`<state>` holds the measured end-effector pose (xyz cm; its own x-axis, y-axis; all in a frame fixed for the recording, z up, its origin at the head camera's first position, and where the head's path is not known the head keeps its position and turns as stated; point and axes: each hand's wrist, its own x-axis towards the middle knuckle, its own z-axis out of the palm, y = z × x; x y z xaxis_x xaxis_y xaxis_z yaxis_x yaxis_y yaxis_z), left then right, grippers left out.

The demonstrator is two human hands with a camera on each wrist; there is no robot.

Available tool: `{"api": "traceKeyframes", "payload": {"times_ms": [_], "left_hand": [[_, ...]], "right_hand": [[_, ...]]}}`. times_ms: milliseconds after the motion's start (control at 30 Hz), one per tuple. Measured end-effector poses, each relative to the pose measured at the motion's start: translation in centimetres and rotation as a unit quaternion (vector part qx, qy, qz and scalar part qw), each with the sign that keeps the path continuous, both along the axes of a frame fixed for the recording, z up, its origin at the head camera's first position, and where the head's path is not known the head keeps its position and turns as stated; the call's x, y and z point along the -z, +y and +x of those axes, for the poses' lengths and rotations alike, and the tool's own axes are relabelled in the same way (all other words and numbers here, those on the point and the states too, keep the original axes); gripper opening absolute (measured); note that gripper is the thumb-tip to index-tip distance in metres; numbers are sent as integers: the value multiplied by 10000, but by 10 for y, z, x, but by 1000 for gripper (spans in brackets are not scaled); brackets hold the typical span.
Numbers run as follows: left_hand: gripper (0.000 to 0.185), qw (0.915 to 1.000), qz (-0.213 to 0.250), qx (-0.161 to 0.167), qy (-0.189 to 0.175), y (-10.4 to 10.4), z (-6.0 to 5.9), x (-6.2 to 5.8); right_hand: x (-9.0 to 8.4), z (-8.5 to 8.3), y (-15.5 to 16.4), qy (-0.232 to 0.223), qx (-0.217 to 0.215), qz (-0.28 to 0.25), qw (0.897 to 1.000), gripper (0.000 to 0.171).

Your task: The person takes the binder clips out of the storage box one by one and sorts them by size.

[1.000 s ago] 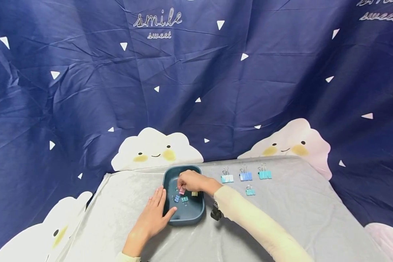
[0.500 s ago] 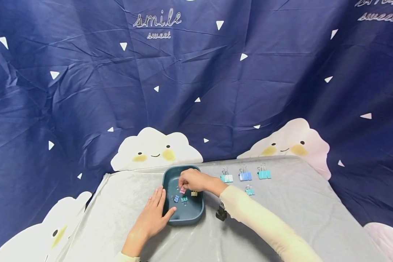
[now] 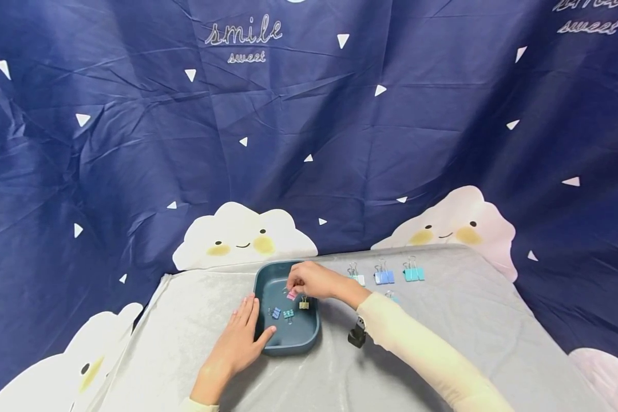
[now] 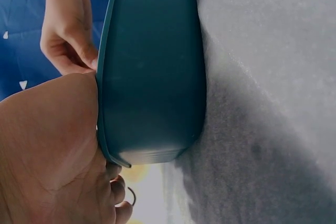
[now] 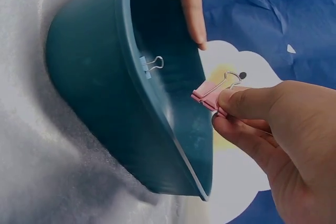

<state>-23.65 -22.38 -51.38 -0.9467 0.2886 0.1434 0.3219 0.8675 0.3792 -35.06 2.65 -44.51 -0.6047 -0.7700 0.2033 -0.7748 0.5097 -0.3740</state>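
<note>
Right wrist: right fingers [image 5: 248, 102] pinch pink clip [image 5: 208, 95], hidden from left wrist; left fingers [image 3: 245, 312] straight.

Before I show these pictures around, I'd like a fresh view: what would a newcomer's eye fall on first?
Probably the dark blue backdrop with its smiling clouds, filling most of the head view. Next, the blue-green box on the grey cloth: the left hand rests on its left rim, and the right hand pinches a pink binder clip over it. Then three clips in a row, right of the box.
</note>
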Motion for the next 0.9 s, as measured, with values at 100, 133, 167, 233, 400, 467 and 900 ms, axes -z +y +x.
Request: {"api": "traceKeyframes", "payload": {"times_ms": [100,133,167,233,400,467,900], "left_hand": [[87,9998,145,45,154,0,0,3],[87,9997,145,43,189,-1,0,4],[86,9996,193,43,205,-1,-1,4],[86,9997,142,-1,191,-1,-1,5],[86,9998,120,-33,144,-1,-1,5],[87,9996,205,-2,189,-1,-2,5],[92,9994,132,97,306,-5,-3,12]], "right_hand": [[-2,1,5,-9,43,-133,9999,11],[-3,1,7,-20,67,-182,9998,11],[-4,1,8,-21,88,-224,9997,10],[-6,2,12,-28,137,-283,9995,10],[-8,5,22,-11,218,-440,9988,9],[-7,6,27,61,240,-516,9984,9],[-9,12,54,253,537,-827,9948,7]]}}
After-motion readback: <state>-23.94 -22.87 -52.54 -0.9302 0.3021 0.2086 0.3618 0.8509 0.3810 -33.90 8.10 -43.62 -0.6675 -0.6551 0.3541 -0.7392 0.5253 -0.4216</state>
